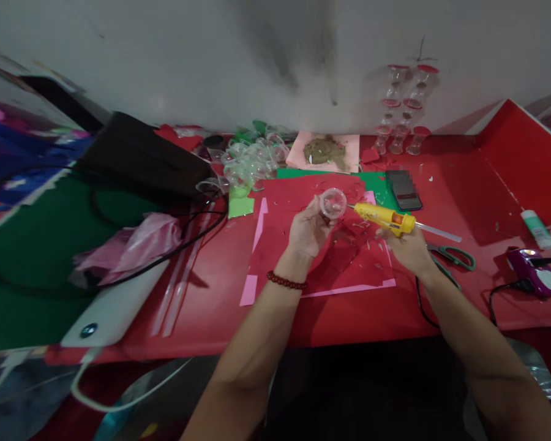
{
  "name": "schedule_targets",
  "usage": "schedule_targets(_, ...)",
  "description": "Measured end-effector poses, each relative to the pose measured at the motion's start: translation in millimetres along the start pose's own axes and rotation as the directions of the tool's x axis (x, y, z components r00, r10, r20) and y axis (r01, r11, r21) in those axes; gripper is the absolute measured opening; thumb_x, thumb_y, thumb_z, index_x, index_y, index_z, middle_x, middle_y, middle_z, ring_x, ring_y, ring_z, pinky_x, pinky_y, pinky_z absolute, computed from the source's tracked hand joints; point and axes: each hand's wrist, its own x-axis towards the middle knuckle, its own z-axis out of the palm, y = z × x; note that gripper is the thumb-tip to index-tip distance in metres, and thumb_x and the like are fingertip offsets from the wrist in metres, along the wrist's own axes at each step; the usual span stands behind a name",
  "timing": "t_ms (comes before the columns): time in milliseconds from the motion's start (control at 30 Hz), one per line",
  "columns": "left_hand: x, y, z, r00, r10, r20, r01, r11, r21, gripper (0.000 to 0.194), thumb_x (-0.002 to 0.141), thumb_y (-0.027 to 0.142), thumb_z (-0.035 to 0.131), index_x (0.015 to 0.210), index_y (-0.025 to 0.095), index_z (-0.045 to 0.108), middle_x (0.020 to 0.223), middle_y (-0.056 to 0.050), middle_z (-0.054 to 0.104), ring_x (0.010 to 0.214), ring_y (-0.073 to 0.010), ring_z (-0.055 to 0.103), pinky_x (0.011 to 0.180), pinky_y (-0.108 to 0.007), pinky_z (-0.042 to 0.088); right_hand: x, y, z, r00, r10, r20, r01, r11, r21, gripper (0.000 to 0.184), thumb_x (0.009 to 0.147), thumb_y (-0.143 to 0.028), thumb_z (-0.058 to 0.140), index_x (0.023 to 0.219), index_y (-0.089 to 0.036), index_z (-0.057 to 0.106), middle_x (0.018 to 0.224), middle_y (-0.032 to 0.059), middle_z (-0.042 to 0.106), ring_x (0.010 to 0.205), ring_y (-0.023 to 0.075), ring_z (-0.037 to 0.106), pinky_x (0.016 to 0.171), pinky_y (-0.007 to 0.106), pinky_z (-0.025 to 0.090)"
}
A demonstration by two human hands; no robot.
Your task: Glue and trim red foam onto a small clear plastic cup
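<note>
My left hand (310, 231) holds a small clear plastic cup (333, 203), its round rim turned up toward me. In my right hand (408, 245) is a yellow hot glue gun (383, 217), with a clear glue stick (438, 232) jutting from its back end. The gun's nozzle points left and reaches the cup's rim; whether it touches I cannot tell. Both hands are above a sheet of red paper (294, 245) strewn with glue scraps. My right fingers are partly hidden behind the gun.
Several clear cups (252, 159) are heaped at the back, beside brown sand on pink paper (353, 150). Joined cups with red discs (398, 138) stand stacked by the wall. Right lie a phone (404, 190), scissors (457, 257), a tube (538, 228) and a purple device (535, 272).
</note>
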Motion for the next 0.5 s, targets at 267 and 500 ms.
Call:
schedule_targets(267,6,-1,-4.5,1.0,0.007,-0.008,-0.007,0.999,0.035,0.017,0.091,0.03,0.065,0.086,0.017,0.075,0.075,-0.006,0.072,0.063,-0.0142,0.061,0.053,-0.025,0.047,1,6,1,1.0,-0.01,0.009,0.01,1.0,0.018,0.059,0.078,-0.082,0.065,0.08,-0.024,0.061,0.059,-0.0015,0.049,0.06,0.0172,0.052,0.055,0.03,0.045)
schedule_targets(500,16,8,-12.8,1.0,0.022,0.016,-0.021,0.998,-0.051,0.026,0.097,0.037,0.058,0.088,0.019,0.074,0.069,-0.003,0.064,0.056,-0.0117,0.053,0.056,-0.024,0.048,6,1,-32,0.976,0.198,-0.093,-0.167,0.948,0.269,0.058,0.06,-0.067,0.091,0.077,-0.022,0.058,0.056,-0.0075,0.049,0.046,0.0068,0.041,0.043,0.022,0.034)
